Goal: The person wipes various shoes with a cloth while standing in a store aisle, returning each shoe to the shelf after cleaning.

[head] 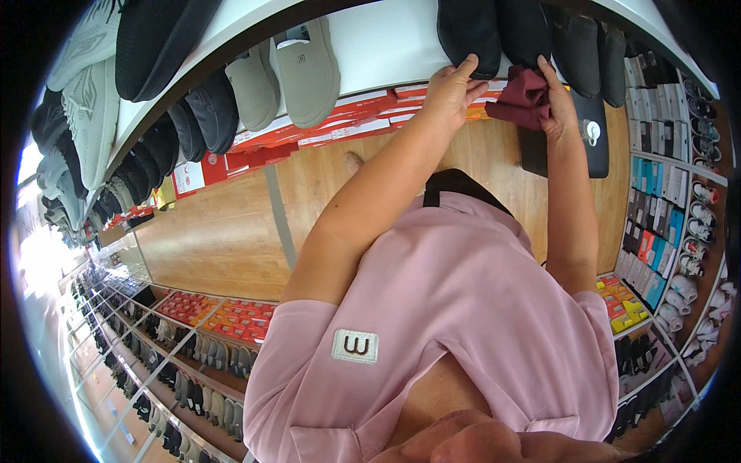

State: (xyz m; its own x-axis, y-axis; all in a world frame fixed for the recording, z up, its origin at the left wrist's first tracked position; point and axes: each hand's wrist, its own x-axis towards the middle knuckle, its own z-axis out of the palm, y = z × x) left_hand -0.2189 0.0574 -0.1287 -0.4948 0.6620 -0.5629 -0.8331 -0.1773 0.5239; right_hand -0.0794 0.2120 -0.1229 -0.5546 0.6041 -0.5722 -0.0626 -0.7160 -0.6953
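Note:
With the thumb over its toe and the fingers curled below, my left hand (451, 92) grips a black slip-on shoe (468, 32) at the front edge of a white shelf (379, 43). My right hand (560, 104) holds a crumpled maroon cloth (521, 99). Its thumb tip touches the toe of the matching black shoe (524, 32) just to the right. The heels of both shoes are cut off by the top of the view.
Grey slip-on shoes (307, 72) stand left along the shelf, and dark shoes (574, 55) stand right. Red shoeboxes (362, 118) are stacked beneath. A black stool (564, 150) bearing a white-capped container (590, 132) is below my right hand. Box-filled racks (654, 197) stand at right.

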